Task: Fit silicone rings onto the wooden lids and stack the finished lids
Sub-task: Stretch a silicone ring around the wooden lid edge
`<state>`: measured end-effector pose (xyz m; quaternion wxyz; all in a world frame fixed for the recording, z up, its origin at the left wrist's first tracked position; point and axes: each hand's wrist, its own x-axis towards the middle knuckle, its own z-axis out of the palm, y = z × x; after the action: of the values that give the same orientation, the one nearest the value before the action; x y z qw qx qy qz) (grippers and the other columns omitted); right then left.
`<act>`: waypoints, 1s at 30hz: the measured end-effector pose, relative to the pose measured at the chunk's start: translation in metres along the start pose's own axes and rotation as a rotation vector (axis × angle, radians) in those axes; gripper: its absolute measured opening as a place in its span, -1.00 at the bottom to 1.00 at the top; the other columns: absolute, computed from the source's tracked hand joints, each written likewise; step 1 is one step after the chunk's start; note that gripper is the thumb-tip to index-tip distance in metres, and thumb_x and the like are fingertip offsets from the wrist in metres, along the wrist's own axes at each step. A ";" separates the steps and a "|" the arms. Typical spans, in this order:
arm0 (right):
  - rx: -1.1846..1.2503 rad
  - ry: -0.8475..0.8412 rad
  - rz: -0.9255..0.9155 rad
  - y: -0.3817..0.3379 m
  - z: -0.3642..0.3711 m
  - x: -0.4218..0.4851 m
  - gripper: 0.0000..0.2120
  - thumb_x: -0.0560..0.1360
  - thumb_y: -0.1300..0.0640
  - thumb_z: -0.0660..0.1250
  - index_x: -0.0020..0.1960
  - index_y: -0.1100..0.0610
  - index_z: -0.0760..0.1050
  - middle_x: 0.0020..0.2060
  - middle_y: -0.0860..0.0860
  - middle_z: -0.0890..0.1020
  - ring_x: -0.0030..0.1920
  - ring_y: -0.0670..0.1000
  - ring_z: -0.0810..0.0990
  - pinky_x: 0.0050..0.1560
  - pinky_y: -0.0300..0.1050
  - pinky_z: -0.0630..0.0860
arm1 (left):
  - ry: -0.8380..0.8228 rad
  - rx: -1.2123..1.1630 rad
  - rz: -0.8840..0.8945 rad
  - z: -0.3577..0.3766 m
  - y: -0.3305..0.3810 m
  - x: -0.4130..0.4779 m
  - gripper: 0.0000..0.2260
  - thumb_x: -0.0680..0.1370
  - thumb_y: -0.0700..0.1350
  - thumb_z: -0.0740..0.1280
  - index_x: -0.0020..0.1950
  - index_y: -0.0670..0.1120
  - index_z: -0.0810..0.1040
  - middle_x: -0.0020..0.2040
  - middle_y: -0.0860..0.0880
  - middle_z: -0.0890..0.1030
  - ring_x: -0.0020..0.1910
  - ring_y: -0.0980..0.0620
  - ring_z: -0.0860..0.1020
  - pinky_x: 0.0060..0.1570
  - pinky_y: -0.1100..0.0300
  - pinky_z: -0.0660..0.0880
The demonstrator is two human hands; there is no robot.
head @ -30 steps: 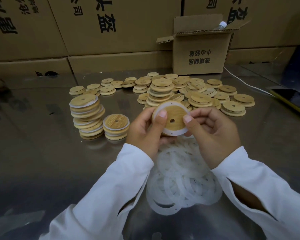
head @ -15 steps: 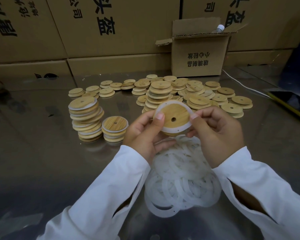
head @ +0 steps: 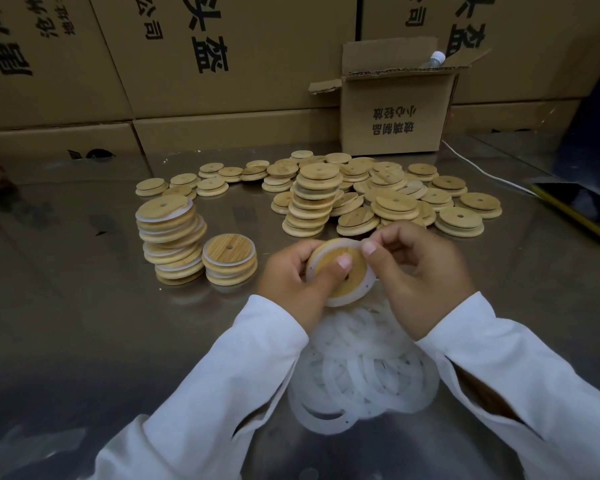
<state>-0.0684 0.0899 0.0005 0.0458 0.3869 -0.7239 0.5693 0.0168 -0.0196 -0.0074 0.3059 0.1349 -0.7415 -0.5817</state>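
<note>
A round wooden lid [head: 355, 282] with a soft white ring [head: 347, 301] is gripped by the left hand [head: 288, 271] and pinched by the right hand [head: 420, 271] above a shiny metal table [head: 66, 306]. Brown cardboard boxes [head: 222, 64] are stacked behind.

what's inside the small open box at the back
Only the white-capped top of a clear bottle shows above the rim of the open box; whatever else is inside is hidden by its cardboard walls.
</note>
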 end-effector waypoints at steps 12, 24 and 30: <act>0.196 -0.018 0.076 -0.002 -0.002 0.006 -0.84 0.44 0.18 0.33 -0.30 0.02 0.51 -0.45 -0.10 0.55 -0.42 -0.14 0.51 -0.32 -0.35 0.48 | 0.022 -0.419 -0.155 -0.002 -0.001 0.004 -0.74 0.28 -0.04 0.35 -0.08 -0.09 0.60 -0.25 -0.03 0.67 -0.21 0.02 0.64 -0.13 0.08 0.60; 0.152 0.002 0.008 -0.006 0.005 0.000 -0.86 0.45 0.19 0.34 -0.27 0.05 0.50 -0.37 -0.07 0.58 -0.28 0.02 0.56 -0.16 -0.05 0.56 | 0.057 -0.843 -0.297 0.000 0.008 0.003 -0.67 0.33 -0.14 0.30 0.05 -0.23 0.55 -0.17 -0.16 0.67 -0.21 -0.05 0.67 -0.32 0.14 0.60; 0.129 0.016 0.001 -0.008 0.006 -0.003 -0.89 0.45 0.18 0.34 -0.25 0.08 0.50 -0.34 -0.04 0.59 -0.28 0.02 0.56 -0.16 -0.05 0.55 | 0.065 -0.820 -0.276 -0.001 0.008 0.003 -0.73 0.33 -0.13 0.30 -0.02 -0.20 0.57 -0.20 -0.13 0.68 -0.23 -0.03 0.67 -0.33 0.15 0.59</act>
<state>-0.0592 0.0858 0.0033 0.0263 0.3839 -0.6858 0.6178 0.0158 -0.0195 0.0017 0.2770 0.1184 -0.4141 -0.8589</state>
